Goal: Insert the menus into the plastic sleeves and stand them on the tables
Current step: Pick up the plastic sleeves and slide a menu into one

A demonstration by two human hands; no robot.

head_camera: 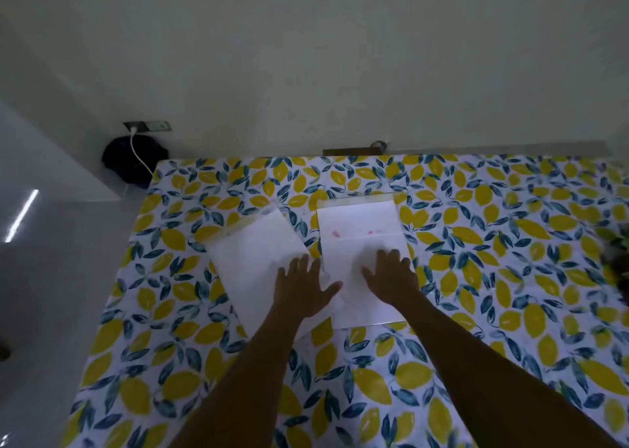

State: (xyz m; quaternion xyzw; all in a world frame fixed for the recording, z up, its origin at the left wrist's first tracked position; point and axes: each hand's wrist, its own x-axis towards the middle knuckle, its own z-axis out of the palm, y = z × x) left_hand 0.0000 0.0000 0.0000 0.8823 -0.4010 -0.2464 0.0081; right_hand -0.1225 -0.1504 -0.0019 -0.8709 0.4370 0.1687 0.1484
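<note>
Two white menu sheets lie flat on a table with a lemon-print cloth (476,277). The left menu (252,260) is turned at an angle and the right menu (360,223) lies straight, with faint pink marks across its middle. Each seems to sit in a clear plastic sleeve whose edge shows past the far end of the paper. My left hand (303,289) rests palm down, fingers spread, on the near right corner of the left menu. My right hand (391,277) presses flat on the lower part of the right menu.
A pale wall runs along the table's far edge, with a small wooden piece (350,151) against it. To the left are a dark bag (132,161) on the floor, a white cable (139,156) plugged into a wall socket, and white tiled floor (51,294). A dark object (617,260) sits at the table's right edge.
</note>
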